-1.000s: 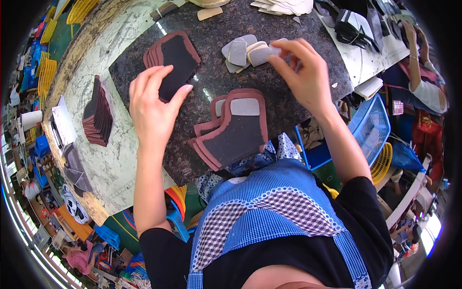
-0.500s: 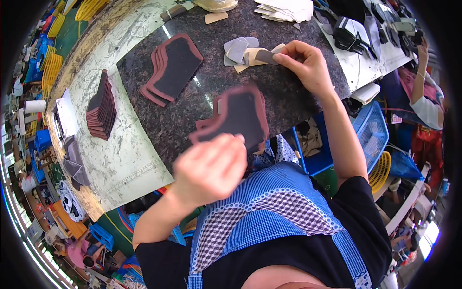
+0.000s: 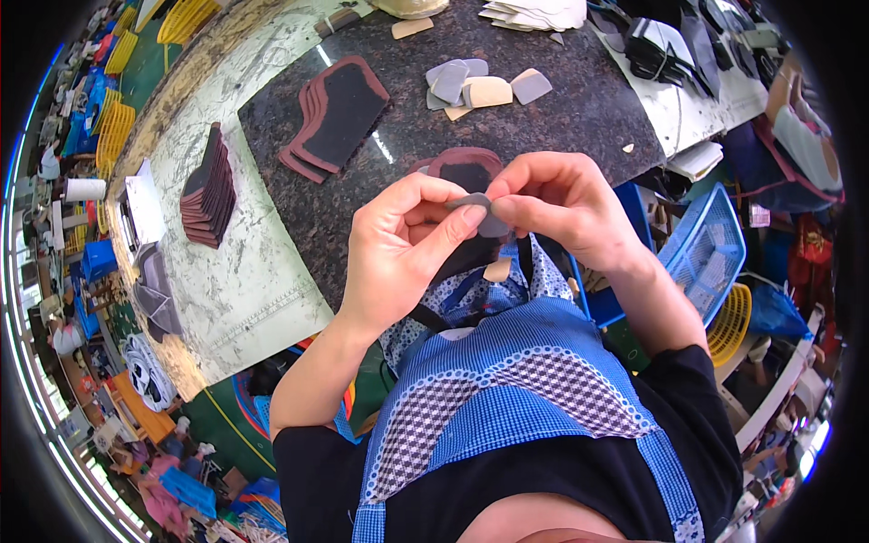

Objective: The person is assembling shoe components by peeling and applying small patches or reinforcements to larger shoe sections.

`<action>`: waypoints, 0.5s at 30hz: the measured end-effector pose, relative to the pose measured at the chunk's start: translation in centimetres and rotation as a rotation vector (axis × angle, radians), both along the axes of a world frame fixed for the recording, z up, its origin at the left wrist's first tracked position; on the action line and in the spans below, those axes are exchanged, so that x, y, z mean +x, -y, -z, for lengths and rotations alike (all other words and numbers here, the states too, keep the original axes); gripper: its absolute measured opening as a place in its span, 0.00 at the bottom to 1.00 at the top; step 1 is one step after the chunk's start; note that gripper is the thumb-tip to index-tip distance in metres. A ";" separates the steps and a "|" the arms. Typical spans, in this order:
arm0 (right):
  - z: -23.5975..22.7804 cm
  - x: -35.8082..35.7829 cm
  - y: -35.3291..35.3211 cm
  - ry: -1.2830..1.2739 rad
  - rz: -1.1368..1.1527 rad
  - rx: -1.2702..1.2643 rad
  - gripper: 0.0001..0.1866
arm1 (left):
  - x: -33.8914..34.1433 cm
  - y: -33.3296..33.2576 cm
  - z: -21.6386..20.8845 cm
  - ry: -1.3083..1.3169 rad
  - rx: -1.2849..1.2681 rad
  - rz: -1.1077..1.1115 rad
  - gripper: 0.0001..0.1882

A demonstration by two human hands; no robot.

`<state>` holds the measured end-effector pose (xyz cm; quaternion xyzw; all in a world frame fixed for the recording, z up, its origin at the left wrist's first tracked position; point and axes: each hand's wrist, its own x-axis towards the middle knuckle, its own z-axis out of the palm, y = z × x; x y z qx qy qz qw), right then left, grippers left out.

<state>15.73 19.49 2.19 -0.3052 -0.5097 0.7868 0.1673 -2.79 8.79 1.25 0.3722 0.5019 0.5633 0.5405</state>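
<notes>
A busy workroom curves around the rim of my view, with shelves and yellow baskets (image 3: 109, 131) on the left and a co-worker's sleeve (image 3: 807, 136) at the far right. In the middle I have a dark speckled stone slab (image 3: 579, 104), with a scuffed white tabletop (image 3: 262, 290) on its left.

I see both hands close together over the slab's near edge. The left hand (image 3: 398, 249) pinches a small grey patch (image 3: 494, 224) between thumb and fingers; the right hand (image 3: 570, 213) grips the same patch with its fingertips, just beside the left ones. A small tan scrap (image 3: 497, 270) shows below them, in front of the blue apron (image 3: 516, 407); I can't tell whether anything holds it.

Just beyond the hands, and partly hidden by them, are dark pieces with reddish-brown borders (image 3: 466, 163). A matching stack (image 3: 348, 113) sits farther off to the left on the slab, and a fanned pile (image 3: 208, 199) lies on the white tabletop. Toward the far side I find a loose heap of grey and tan patches (image 3: 489, 90). A blue basket (image 3: 704, 249) stands to the right.
</notes>
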 end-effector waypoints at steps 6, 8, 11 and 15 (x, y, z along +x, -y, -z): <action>-1.6 0.7 -1.2 0.028 -0.418 0.005 0.06 | -0.9 0.1 -0.6 0.200 -0.093 0.304 0.24; -1.3 0.8 -1.0 0.047 -0.490 -0.061 0.08 | -0.7 0.1 -0.6 0.243 -0.107 0.336 0.25; 0.8 1.3 -0.3 -0.124 -0.425 -0.140 0.09 | -0.8 -0.4 -0.6 -0.564 0.505 0.244 0.20; 5.3 7.3 0.7 -0.229 0.385 -0.252 0.12 | -0.2 3.6 -3.3 -0.824 0.777 0.111 0.15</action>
